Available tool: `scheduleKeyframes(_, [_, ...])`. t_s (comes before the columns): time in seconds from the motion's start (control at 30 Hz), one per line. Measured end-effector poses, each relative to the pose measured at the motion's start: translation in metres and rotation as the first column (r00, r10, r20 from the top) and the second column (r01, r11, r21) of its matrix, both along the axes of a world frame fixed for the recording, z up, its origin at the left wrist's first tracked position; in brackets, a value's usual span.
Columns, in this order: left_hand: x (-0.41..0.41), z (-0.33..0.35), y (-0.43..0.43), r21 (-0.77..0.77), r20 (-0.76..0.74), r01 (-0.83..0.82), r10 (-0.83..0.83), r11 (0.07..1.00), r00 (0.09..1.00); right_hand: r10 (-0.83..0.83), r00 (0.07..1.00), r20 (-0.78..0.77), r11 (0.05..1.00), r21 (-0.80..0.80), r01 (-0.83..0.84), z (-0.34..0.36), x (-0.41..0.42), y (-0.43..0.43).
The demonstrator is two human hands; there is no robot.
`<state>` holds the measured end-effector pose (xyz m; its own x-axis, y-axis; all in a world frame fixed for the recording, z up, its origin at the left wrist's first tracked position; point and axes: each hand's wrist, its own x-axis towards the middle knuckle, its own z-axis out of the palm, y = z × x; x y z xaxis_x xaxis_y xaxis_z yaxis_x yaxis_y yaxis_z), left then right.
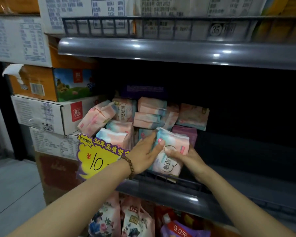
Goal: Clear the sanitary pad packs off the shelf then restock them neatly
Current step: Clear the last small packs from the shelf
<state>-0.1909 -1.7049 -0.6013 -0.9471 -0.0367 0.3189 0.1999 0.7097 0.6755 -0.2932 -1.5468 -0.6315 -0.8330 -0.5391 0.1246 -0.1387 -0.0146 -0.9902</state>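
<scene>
Several pink and blue sanitary pad packs (150, 112) lie jumbled at the left of the dark middle shelf (229, 190). One pack (171, 151) stands at the shelf's front rail, held between both hands. My left hand (146, 155), with a bead bracelet on the wrist, presses its left face, thumb on the front. My right hand (186, 157) grips its lower right side, fingers curled round it. A pack (96, 117) at the far left leans tilted.
A yellow price sign (96, 156) hangs off the shelf front at left. Stacked cartons (48, 113) stand left of the shelf. More boxes sit behind the top rail (143, 26). Bagged goods (135, 219) fill the lower shelf. The shelf's right side is dark.
</scene>
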Motion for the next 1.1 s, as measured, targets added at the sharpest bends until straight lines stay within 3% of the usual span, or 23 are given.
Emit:
scheduleKeyframes(0.07, [0.001,0.003,0.01,0.154,0.019,-0.011,0.008,0.988,1.0,-0.07,0.997,0.01,0.995,-0.067,0.071,0.004,0.001,0.011])
scheduleKeyframes(0.17, [0.005,0.01,0.027,0.163,0.134,-0.052,0.03,0.985,0.991,-0.154,0.987,0.047,0.974,-0.164,0.159,0.023,0.007,0.032])
scheduleKeyframes(0.3, [0.01,0.026,0.054,0.274,0.223,-0.061,-0.001,0.96,0.975,-0.088,0.991,0.106,0.963,-0.244,0.112,0.059,0.02,0.068])
scheduleKeyframes(0.43, [0.012,0.031,0.068,0.617,0.096,0.007,-0.084,0.787,0.992,0.026,0.992,0.124,0.991,-0.133,-0.009,0.07,0.044,0.082])
scheduleKeyframes(0.53, [0.033,0.02,0.07,0.755,0.107,-0.034,-0.073,0.655,0.992,0.062,0.984,0.165,0.997,-0.054,-0.054,0.069,0.065,0.082])
scheduleKeyframes(0.77, [0.114,-0.004,0.044,0.823,0.277,-0.231,-0.012,0.519,0.961,0.315,0.883,0.347,0.933,0.059,-0.356,0.068,0.125,0.048])
scheduleKeyframes(0.9, [0.156,-0.03,0.009,0.837,0.295,-0.273,0.03,0.475,0.955,0.368,0.875,0.316,0.908,0.082,-0.411,0.047,0.154,0.007])
scheduleKeyframes(1.1, [0.2,-0.066,-0.055,0.849,0.325,-0.346,0.122,0.4,0.938,0.428,0.801,0.419,0.858,0.093,-0.506,-0.005,0.187,-0.036])
